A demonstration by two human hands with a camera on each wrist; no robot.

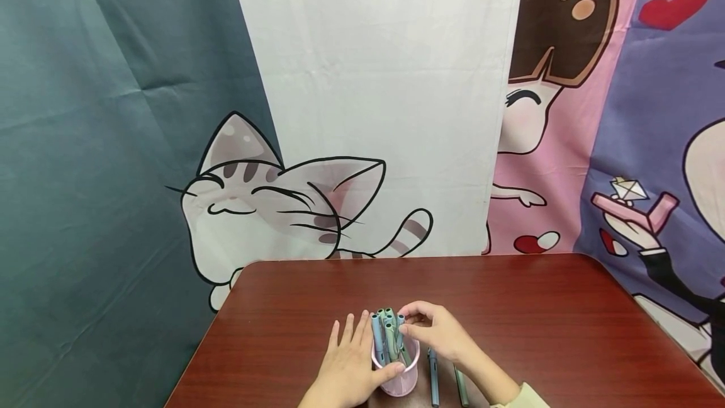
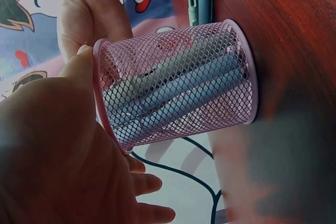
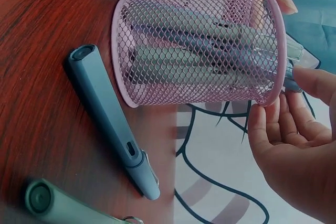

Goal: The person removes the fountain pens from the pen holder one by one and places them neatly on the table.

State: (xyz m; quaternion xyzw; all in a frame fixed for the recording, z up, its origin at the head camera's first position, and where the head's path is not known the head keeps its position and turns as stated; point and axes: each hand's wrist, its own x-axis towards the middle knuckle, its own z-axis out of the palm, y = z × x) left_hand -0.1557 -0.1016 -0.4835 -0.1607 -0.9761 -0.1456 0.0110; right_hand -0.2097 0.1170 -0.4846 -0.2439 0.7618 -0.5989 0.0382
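Observation:
A pink mesh pen holder (image 1: 402, 385) stands upright on the table with several blue and green pens (image 1: 389, 336) in it. My left hand (image 1: 350, 362) lies against its left side, fingers straight and spread, the thumb across the near rim. On the far right of the holder, my right hand (image 1: 440, 332) pinches the top end of a blue pen (image 1: 401, 327) between thumb and fingers. That pen's lower part is down inside the mesh. In the right wrist view, the right fingertips (image 3: 258, 124) are right at the rim.
To the right of the holder, a dark blue pen (image 1: 433, 378) and a green pen (image 1: 461, 386) lie on the reddish-brown table (image 1: 272, 320). Behind the table hangs a cloth (image 1: 385, 80) printed with cartoon figures.

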